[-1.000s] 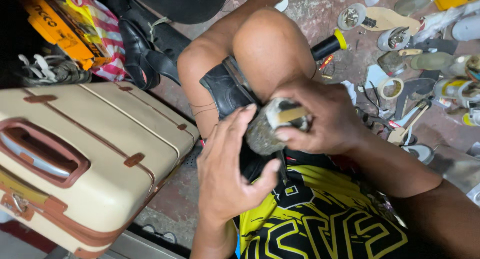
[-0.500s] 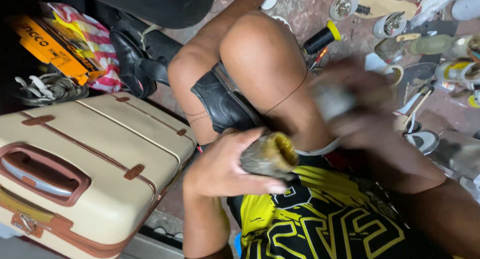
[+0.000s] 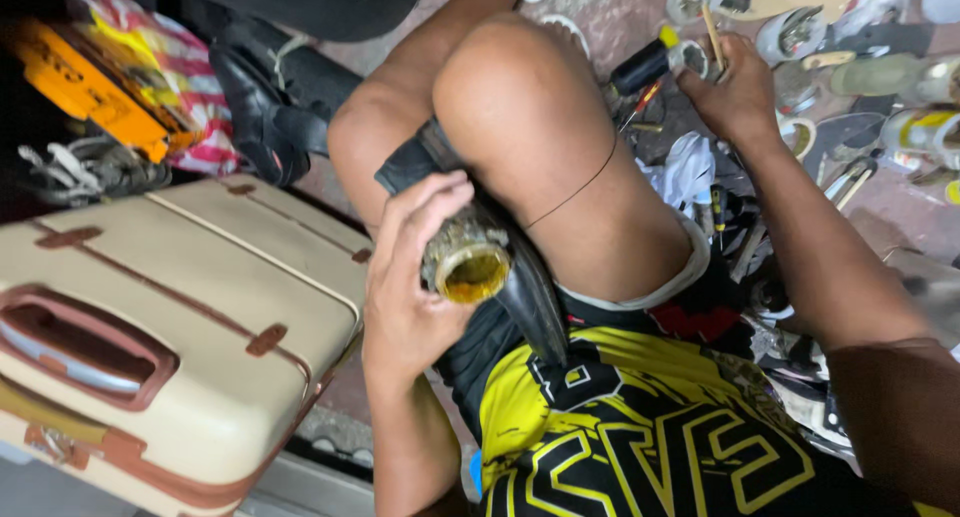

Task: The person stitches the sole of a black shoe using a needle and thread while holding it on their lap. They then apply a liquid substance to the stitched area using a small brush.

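Yellow glue fills an open, grimy round tin [image 3: 467,267], clasped by the curled fingers of the left hand [image 3: 410,277] against the inner thigh, above a black shoe [image 3: 520,287] lodged in the lap; a thin wooden stick [image 3: 712,37] is pinched by the right hand [image 3: 735,92], fingers closed, among scattered tools on the floor [image 3: 620,17]; a cream suitcase [image 3: 170,327] with brown trim is set beside the left forearm.

one head-worn view, looking steeply down, close over the lap [image 3: 560,177] and cluttered floor [image 3: 900,207].
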